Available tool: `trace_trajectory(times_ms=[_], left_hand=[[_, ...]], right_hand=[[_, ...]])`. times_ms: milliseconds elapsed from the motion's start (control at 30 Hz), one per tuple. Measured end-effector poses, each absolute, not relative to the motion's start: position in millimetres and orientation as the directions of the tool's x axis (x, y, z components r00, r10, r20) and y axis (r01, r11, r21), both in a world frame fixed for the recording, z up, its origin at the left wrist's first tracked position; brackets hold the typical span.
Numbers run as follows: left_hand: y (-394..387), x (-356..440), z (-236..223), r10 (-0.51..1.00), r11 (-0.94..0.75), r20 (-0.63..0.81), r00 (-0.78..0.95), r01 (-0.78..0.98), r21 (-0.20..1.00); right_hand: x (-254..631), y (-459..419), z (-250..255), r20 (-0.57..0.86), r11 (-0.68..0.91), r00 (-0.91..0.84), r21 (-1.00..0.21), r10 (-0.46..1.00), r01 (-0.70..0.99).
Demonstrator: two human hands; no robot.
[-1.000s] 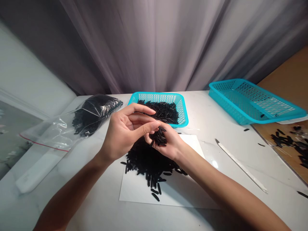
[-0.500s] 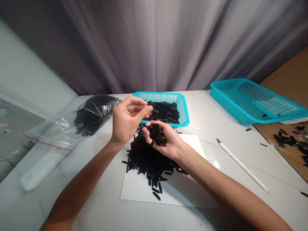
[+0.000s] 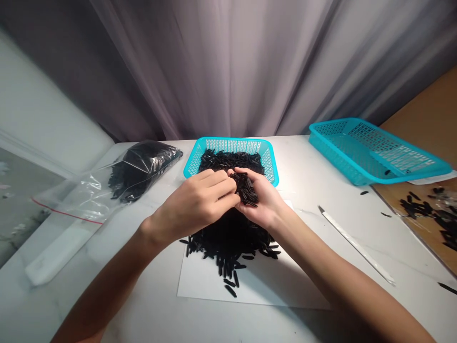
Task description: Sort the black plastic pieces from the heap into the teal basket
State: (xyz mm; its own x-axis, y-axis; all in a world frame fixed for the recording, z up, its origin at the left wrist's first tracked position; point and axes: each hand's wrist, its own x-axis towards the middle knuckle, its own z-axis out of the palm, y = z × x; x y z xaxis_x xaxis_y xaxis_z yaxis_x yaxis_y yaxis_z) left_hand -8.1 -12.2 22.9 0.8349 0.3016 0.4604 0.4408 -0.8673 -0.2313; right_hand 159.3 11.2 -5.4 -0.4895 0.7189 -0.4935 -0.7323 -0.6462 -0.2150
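Near the centre of the frame, the right hand [image 3: 263,202] is cupped palm up, half closed around a handful of slim black pieces [image 3: 246,191]. The left hand [image 3: 200,202] bends over them, fingers curled in, tips at the edge of the load; I can't tell whether it pinches one. More lie heaped on white paper [image 3: 200,286] just below, others in the blue basket [image 3: 275,166] at upper centre. Each piece looks light and stiff, perhaps brittle, so I'd take it gently by the middle. Their faint shine suggests they slide over one another; a deep palm suits them.
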Motion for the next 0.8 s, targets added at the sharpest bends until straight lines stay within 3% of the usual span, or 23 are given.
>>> trace_trajectory(times_ms=[100, 300, 533, 667, 800], left_hand=[[-8, -7, 16, 0.227, -0.874, 0.544, 0.808, 0.416, -0.252], [-11, -11, 20, 0.228, -0.909, 0.763, 0.605, 0.412, -0.055], [-17, -14, 26, 0.195, -0.927, 0.8, 0.568, 0.374, -0.04], [-21, -17, 30, 0.171, -0.916, 0.793, 0.585, 0.39, -0.09], [-34, -21, 37, 0.135, -0.875, 0.728, 0.672, 0.426, -0.231]], right_hand=[[160, 12, -5, -0.493, -0.646, -0.492, -0.208, 0.718, -0.735], [157, 10, -3, -0.485, -0.645, -0.495, -0.209, 0.721, -0.735], [156, 9, -10, -0.468, -0.639, -0.493, -0.228, 0.733, -0.734], [155, 9, -9, -0.474, -0.626, -0.477, -0.225, 0.74, -0.747], [154, 10, -9, -0.493, -0.62, -0.464, -0.216, 0.736, -0.755]])
